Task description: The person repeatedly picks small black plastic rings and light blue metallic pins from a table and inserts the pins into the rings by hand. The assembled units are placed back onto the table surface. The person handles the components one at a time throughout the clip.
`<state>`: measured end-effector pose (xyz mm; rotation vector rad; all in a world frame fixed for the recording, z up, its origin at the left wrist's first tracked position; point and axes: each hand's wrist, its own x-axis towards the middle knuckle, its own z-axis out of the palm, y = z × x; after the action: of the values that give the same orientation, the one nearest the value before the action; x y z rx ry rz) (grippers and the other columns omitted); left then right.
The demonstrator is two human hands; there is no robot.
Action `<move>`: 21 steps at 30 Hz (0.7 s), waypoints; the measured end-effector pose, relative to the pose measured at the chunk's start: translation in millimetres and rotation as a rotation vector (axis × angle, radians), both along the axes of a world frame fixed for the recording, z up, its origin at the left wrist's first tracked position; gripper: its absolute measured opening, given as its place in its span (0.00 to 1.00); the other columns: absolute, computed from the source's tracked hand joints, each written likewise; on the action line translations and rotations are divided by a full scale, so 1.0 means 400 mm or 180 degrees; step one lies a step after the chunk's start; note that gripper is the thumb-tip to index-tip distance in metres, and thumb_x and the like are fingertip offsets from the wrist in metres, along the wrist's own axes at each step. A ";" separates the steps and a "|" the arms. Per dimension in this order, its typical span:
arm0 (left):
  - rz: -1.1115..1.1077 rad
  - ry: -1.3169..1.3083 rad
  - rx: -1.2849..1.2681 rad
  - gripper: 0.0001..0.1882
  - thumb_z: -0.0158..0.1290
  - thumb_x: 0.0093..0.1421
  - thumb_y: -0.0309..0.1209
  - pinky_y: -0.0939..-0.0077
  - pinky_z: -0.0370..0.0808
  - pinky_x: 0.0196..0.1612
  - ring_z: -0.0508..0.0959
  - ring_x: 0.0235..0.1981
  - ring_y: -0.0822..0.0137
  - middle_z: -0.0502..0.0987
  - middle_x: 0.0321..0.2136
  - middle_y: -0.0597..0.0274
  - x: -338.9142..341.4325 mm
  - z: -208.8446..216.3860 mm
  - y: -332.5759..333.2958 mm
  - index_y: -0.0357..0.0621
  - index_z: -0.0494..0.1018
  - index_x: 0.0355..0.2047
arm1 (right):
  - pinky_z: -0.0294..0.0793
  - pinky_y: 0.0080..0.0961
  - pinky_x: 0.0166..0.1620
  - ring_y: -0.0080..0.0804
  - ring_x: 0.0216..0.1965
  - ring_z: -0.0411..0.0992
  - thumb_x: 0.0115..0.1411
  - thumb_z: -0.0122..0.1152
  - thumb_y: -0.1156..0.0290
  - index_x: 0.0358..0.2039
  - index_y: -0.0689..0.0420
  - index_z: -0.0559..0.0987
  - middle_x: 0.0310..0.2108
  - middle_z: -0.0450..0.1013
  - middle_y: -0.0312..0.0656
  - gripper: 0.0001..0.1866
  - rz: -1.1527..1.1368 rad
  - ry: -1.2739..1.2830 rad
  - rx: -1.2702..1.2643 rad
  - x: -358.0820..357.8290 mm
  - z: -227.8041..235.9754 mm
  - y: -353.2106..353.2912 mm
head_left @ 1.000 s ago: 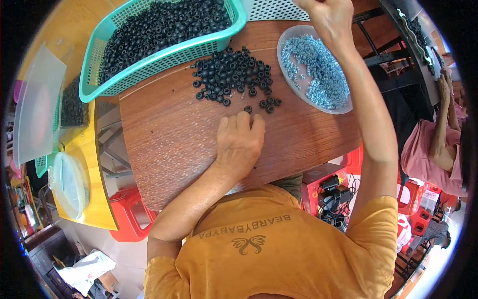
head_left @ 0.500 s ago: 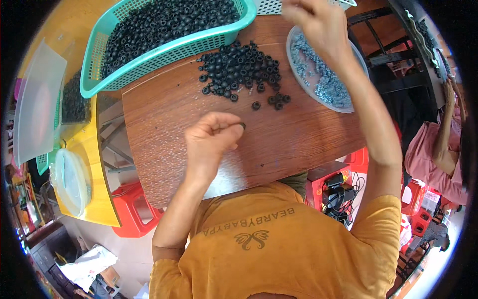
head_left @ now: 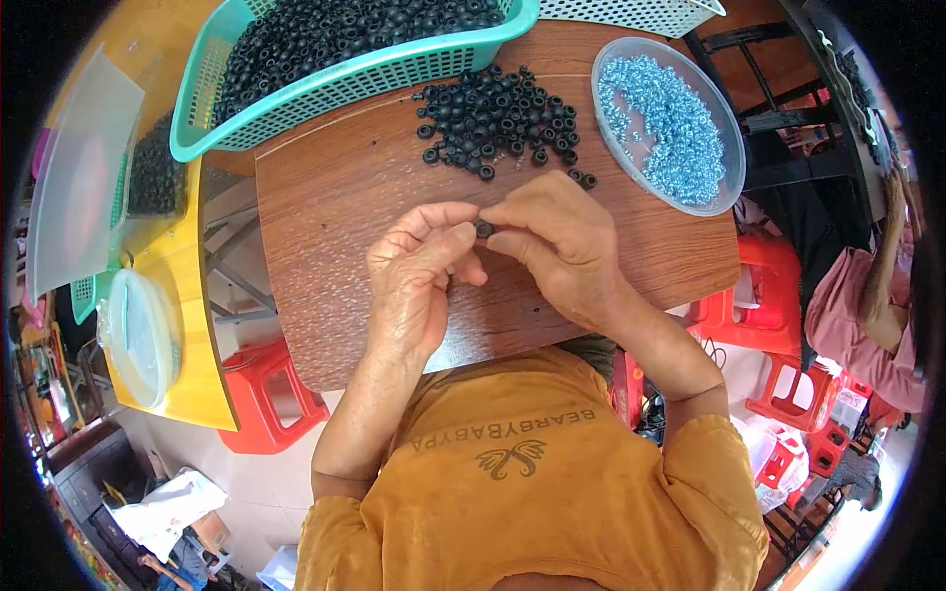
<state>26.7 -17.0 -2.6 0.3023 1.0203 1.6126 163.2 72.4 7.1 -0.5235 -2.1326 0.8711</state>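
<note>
Left fingers [head_left: 457,237] and right fingers [head_left: 512,211] pinch a black bead [head_left: 483,229] above a wooden table [head_left: 325,256], red stools [head_left: 778,281] nearby

The held bead [head_left: 484,229] was black, and so was the pile of loose beads [head_left: 498,118]. The tabletop [head_left: 340,246] was reddish brown, streaked with darker wood grain. The large basket [head_left: 335,96] was turquoise green, its wall patterned with rows of small holes, and the beads inside it [head_left: 355,39] were black. The smaller basket [head_left: 631,11] was white, dotted with dark holes. Pale blue with whitish glints coloured the tiny beads [head_left: 685,148] in the colourless dish [head_left: 732,192]. The shirt [head_left: 581,512] was mustard, printed with dark lettering and a winged swirl. The stools [head_left: 258,419] were bright red, the side table [head_left: 187,369] yellow.
</note>
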 end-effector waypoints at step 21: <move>0.0284 0.1053 0.0407 0.12 0.54 0.54 0.21 0.80 0.73 0.34 0.75 0.29 0.70 0.75 0.30 0.58 0.054 -0.033 -0.035 0.31 0.71 0.39 | 0.72 0.16 0.33 0.20 0.29 0.71 0.57 0.55 0.76 0.32 0.67 0.75 0.27 0.74 0.38 0.06 -0.0041 0.0447 -0.3257 0.001 0.012 -0.070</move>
<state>48.2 -30.9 -15.8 0.6340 1.1942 1.7486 163.5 44.3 12.0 -0.9247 -1.4221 1.9135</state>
